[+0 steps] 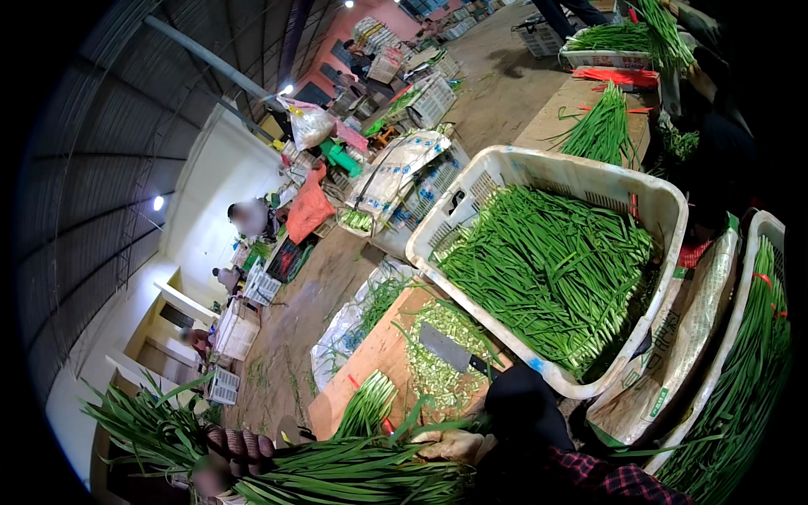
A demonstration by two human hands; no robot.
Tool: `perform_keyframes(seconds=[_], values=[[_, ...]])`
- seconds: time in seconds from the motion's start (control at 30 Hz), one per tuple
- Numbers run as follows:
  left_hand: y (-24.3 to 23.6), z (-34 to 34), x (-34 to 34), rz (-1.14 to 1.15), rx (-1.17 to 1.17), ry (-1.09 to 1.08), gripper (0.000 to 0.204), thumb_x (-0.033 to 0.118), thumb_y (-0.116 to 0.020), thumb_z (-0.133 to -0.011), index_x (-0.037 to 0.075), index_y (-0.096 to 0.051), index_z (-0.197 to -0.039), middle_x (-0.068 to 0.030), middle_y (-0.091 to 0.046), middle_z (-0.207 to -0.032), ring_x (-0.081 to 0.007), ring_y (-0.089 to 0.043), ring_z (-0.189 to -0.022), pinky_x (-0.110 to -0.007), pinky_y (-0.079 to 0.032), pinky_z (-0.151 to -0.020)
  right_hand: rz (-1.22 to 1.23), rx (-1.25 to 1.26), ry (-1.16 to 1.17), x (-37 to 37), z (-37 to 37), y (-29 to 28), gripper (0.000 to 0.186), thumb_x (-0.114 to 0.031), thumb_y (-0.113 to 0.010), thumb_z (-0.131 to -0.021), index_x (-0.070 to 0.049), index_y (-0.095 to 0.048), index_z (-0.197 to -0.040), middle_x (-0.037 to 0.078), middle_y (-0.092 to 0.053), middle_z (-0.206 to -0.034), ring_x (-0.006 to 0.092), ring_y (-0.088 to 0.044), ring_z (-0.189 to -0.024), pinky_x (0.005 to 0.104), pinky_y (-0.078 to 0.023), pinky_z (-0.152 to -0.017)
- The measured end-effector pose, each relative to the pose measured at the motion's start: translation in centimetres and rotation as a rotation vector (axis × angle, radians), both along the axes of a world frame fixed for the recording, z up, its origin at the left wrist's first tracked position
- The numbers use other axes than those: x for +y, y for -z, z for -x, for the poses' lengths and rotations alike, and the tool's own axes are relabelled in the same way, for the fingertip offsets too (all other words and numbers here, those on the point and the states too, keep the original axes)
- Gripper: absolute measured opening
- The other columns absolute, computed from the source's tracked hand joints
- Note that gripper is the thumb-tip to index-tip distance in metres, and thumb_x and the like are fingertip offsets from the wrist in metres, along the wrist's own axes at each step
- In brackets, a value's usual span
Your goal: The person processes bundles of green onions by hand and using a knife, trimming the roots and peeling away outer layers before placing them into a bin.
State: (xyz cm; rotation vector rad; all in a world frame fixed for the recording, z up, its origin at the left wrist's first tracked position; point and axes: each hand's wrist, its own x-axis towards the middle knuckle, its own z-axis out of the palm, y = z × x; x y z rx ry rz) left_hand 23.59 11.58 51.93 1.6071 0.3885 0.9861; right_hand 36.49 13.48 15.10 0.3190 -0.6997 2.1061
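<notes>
My left hand (240,448), in a dark knitted glove, has its fingers wrapped round a large bunch of garlic chives (353,473) at the bottom of the view. Leaf tips fan out to the left beyond it. My right hand (454,445), pale and partly hidden, closes on the bunch's right end. Just beyond lies a wooden board (337,408) with a smaller bundle of chives (368,406), tied with a red band. A cleaver (443,348) with a dark handle rests flat on chopped pale stem ends (438,391).
A big white plastic crate (547,168) full of loose chives stands right of the board. Another crate (724,370) holds red-banded bundles at far right. Behind are a table with a bundle (602,126) and red ties (619,77), covered crates (400,181), and several people.
</notes>
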Motion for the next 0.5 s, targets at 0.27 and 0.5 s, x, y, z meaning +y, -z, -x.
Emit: perform_keyframes(seconds=[0.27, 0.5], values=[[0.9, 4.5, 0.0, -0.376, 0.307, -0.242, 0.04, 0.024, -0.061, -0.083, 0.011, -0.046, -0.117, -0.0052, -0.054, -0.1, -0.0169, -0.052, -0.086, -0.032, -0.047, -0.068, -0.269, -0.743, 0.615, 0.0, -0.1, -2.2, 0.035, -0.017, -0.057, -0.087, 0.002, -0.052, -0.115, 0.012, -0.06, -0.104, 0.0171, -0.058, -0.088, 0.03, -0.046, -0.074], [3.4, 16.4, 4.2, -2.647, 1.663, -0.463, 0.031, 0.032, -0.044, -0.091, 0.015, -0.048, -0.117, -0.0054, -0.046, -0.12, -0.0153, -0.051, -0.105, -0.036, -0.041, -0.094, -0.482, -1.01, 0.79, 0.4, 2.8, 1.6, 0.034, -0.016, -0.053, -0.086, -0.002, -0.05, -0.116, 0.019, -0.055, -0.111, 0.0363, -0.053, -0.097, 0.0383, -0.044, -0.085]])
